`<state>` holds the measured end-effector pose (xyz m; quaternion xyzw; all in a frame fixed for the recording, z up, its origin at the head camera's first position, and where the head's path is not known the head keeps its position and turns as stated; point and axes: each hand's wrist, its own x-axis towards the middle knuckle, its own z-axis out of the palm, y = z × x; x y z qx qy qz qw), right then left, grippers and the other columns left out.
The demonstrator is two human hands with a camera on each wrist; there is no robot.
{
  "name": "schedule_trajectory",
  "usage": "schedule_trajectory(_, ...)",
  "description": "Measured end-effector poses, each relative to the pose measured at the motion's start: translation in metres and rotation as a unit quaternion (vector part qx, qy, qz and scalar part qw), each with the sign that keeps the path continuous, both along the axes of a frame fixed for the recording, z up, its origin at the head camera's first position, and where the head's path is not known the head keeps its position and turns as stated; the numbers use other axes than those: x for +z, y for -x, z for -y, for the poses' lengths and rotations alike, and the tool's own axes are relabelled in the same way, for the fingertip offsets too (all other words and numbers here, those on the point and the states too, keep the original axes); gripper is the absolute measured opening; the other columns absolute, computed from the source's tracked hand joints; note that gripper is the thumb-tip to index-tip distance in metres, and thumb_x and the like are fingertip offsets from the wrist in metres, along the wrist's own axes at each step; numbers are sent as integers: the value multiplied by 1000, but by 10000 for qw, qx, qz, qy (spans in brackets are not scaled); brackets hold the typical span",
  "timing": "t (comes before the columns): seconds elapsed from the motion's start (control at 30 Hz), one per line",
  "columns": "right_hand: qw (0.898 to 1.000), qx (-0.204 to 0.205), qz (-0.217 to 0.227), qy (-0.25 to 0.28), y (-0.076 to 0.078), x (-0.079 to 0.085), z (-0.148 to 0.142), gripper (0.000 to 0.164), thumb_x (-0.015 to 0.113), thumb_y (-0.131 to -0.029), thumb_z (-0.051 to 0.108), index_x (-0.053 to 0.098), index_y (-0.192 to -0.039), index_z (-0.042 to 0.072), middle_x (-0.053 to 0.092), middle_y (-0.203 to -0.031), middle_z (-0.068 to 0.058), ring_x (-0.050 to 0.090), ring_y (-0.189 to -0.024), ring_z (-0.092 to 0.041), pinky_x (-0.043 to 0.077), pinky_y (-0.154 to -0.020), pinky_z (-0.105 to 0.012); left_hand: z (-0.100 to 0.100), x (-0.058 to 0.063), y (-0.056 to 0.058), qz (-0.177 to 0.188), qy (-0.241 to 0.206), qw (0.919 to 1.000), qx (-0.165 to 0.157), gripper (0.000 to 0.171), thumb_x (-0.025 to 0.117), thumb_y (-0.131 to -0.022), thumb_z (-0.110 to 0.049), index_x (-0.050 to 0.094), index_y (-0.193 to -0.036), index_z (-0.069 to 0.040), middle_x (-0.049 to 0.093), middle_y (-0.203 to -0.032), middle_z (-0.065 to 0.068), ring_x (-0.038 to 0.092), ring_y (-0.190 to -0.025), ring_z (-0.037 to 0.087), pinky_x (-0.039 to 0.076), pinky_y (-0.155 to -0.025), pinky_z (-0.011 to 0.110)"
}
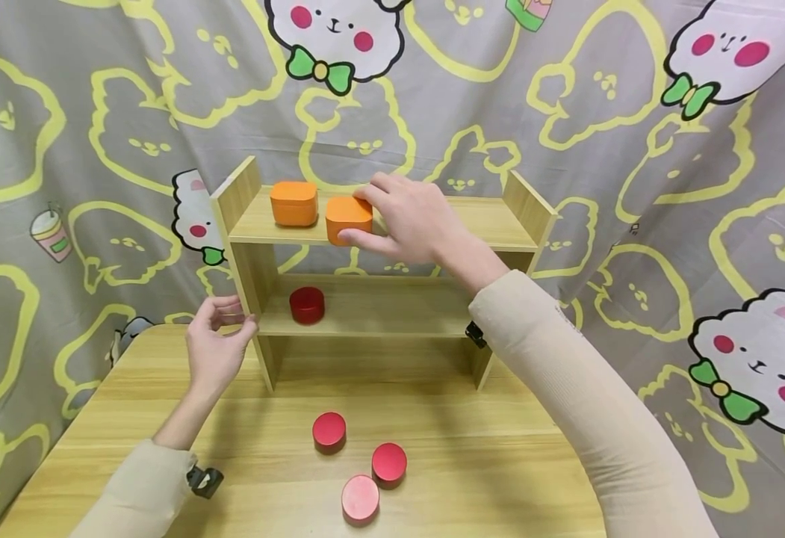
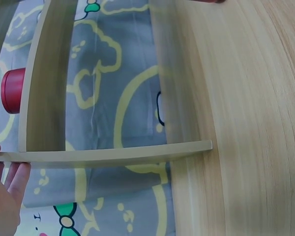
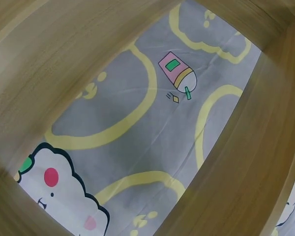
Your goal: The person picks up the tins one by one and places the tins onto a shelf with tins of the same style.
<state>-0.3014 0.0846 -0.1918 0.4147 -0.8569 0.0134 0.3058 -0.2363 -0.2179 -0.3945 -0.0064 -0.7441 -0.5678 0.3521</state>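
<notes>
On the top board of a small wooden shelf (image 1: 399, 306), my right hand (image 1: 408, 217) grips an orange rounded box (image 1: 348, 217), thumb at its front and fingers at its far right side. Just left of it stands a second orange box (image 1: 294, 204). My left hand (image 1: 217, 340) pinches the front edge of the shelf's left side panel (image 2: 113, 155), with the thumb on one face and the fingers on the other in the left wrist view. A dark red round tin (image 1: 307, 305) sits on the middle board, near its left end.
Three round tins lie on the wooden table in front of the shelf: one red tin (image 1: 329, 431), another red tin (image 1: 389, 463) and a pinker tin (image 1: 361, 499). A grey patterned curtain (image 1: 634, 246) hangs behind the shelf.
</notes>
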Motion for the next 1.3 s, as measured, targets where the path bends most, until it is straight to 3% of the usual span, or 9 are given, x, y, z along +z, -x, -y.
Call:
schedule_trajectory(0.27, 9988, -365, 278, -168, 5, 3, 5, 63, 54, -100, 68, 68, -131, 16, 68, -114, -3, 65, -99, -23, 56, -67, -39, 0, -1, -1, 68, 17, 10000, -23, 29, 72, -87, 7, 67, -115, 5, 63, -96, -21, 66, -82, -8, 59, -71, 5)
schedule_trajectory(0.47, 9982, -458, 225, -299, 8, 6, 7, 63, 53, -101, 67, 67, -133, 15, 66, -113, -5, 62, -99, -25, 56, -68, -41, -1, -1, -1, 0, 49, 10000, -24, 29, 72, -86, 8, 67, -115, 6, 63, -95, -20, 66, -81, -8, 60, -71, 6)
schedule_trajectory(0.7, 9974, -584, 204, -378, 13, 6, 6, 63, 51, -103, 64, 64, -141, 15, 68, -121, -6, 64, -110, -26, 62, -79, -44, -1, -1, -1, -15, 49, 10000, 5, 29, 72, -86, 9, 67, -114, 6, 63, -95, -20, 66, -81, -9, 60, -71, 7)
schedule_trajectory(1.3, 9968, -678, 290, -319, 21, 8, 9, 64, 51, -103, 65, 65, -138, 13, 69, -124, -8, 64, -112, -28, 62, -82, -46, 0, 1, 0, -39, -48, 10000, -46, 30, 72, -85, 9, 67, -114, 5, 64, -95, -20, 66, -81, -8, 60, -72, 6)
